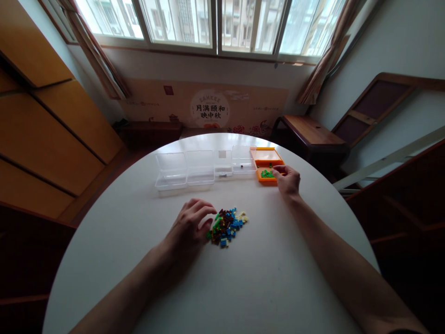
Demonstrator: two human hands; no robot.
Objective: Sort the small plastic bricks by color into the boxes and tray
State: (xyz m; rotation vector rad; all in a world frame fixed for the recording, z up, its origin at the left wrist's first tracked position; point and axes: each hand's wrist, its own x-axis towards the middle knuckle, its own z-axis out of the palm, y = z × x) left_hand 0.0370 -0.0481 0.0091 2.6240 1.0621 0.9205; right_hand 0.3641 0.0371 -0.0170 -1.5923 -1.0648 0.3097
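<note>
A mixed pile of small toy building bricks [228, 226], in blue, brown, green and pale yellow, lies on the white round table [278, 278]. At its left edge is my left hand [191, 221], thumb and fingers curved and apart, with the nearest green bricks by the fingertips. My right hand [289, 181] reaches over the right side of an open orange box [267, 183]. Its thumb and fingertips are pinched together; whatever may be between them is too small to make out. Several loose green bricks [267, 174] lie inside that box.
Left of the orange box stand open clear plastic boxes: two larger ones [170, 187] [200, 182], a small one [223, 170] and another [244, 170] holding a tiny dark piece. Beyond the table are a wooden stool [313, 129] and a windowed wall.
</note>
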